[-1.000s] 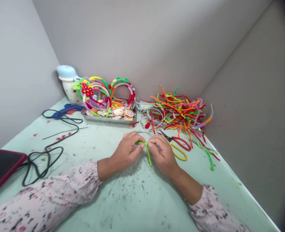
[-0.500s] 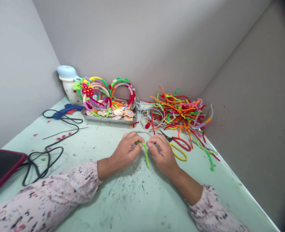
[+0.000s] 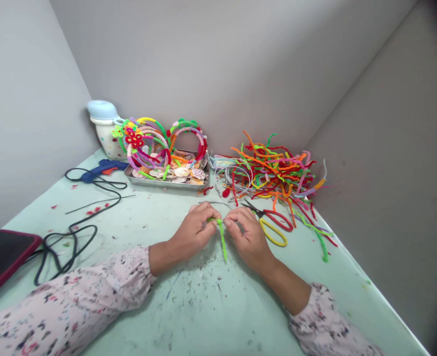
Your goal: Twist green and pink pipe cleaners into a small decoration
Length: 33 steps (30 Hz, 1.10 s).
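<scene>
Between my hands, a bright green pipe cleaner (image 3: pixel 222 241) hangs down with its free end pointing toward me. My left hand (image 3: pixel 196 228) is closed, thumb and forefinger pinching the upper part of it. A thin grey wire hoop (image 3: pixel 223 203) arcs behind my fingertips, partly hidden by both hands. My right hand (image 3: pixel 248 234) is closed too, its thumb and forefinger pinched on the wire just right of the green strand. Scissors (image 3: pixel 263 213) with one red and one yellow handle lie open just beyond my right hand.
A metal tray (image 3: pixel 166 184) holds shells and colourful wrapped hoops. To its right are bare wire hoops (image 3: pixel 218 180) and a pile of pipe cleaners (image 3: pixel 277 168). A blue glue gun (image 3: pixel 103 169), black cord (image 3: pixel 72 230), phone (image 3: pixel 6 257) and lidded cup (image 3: pixel 107 131) occupy the left.
The green pipe cleaner's hanging end has swung slightly left and hangs a little lower. Both hands remain in nearly the same place.
</scene>
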Motion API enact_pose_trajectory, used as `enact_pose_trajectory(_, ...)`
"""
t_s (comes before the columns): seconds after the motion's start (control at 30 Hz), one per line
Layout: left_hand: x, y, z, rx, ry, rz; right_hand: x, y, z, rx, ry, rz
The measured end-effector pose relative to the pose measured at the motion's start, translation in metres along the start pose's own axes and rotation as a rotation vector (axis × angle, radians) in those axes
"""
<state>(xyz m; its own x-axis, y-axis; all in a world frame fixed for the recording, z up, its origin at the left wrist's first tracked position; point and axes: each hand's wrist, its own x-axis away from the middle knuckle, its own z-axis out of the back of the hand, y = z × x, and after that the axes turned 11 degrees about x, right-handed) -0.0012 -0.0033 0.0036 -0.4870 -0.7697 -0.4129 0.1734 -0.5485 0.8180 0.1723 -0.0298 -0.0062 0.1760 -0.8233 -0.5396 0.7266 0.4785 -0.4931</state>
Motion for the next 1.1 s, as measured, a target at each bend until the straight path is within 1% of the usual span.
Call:
enact_pose_trajectory(0.17,-0.0005,-0.0016,-0.0002,0.012,0.002,-0.012,0.0004,0.0015,0.0003,-0.009,0.011,-0.005)
enact_pose_trajectory(0.57,-0.0011,-0.0028,-0.0013,-0.020,-0.022,-0.004,0.0007,0.0001,-0.0001,0.003,-0.009,0.012)
enact_pose_trajectory(0.73,0.0000,-0.0022,-0.0001,0.010,-0.019,-0.007,0.0005,0.0005,0.0007,-0.004,0.004,0.004)
enact_pose_trajectory(0.83,0.0008,-0.0014,0.0011,0.010,-0.002,-0.017,0.0002,0.0011,0.0010,-0.014,0.014,-0.003)
enact_pose_trajectory(1.0,0.0011,0.0004,0.0017,-0.043,0.060,-0.028,-0.0004,0.0022,0.0003,-0.036,0.045,-0.015)
enact_pose_trajectory(1.1,0.0012,0.0010,0.0011,-0.034,0.067,-0.023,-0.0002,0.0026,0.0010,-0.040,0.060,-0.010)
